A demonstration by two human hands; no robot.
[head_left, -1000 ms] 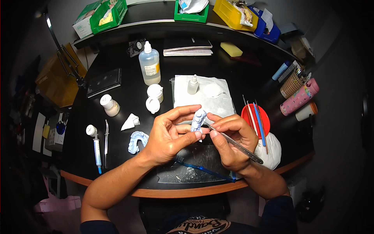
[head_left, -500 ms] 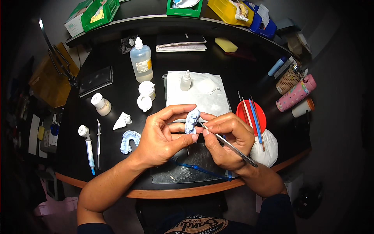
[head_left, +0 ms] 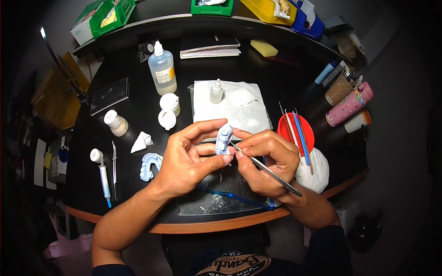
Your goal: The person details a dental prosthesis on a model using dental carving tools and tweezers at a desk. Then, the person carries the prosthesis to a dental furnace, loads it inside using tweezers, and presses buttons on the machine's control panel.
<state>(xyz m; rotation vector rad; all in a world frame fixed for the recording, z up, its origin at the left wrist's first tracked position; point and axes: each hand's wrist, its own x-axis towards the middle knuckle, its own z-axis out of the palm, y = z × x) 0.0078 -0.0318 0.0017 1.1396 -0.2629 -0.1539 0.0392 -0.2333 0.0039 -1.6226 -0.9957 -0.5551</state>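
Head camera: a pale-blue teeth model [head_left: 224, 139] is showing over the near edge of the white cloth [head_left: 258, 120], held up by the left hand [head_left: 185, 161]. Judging by its looks, it is probably feeling light, stiff and brittle, more chalky than slippery, with raised tooth edges likely being the chip risk; its thicker base seems to be offering the safest hold. Left thumb and fingers are pinching it end to end; the right hand [head_left: 275, 158] is gripping a slim metal tool [head_left: 277, 178], whose tip is sitting at the model, actual contact being too small to tell. The model is standing roughly upright, showing a curved row of bumps. A horseshoe-shaped second model [head_left: 148, 166] is lying left of the cloth, nearer the wearer.
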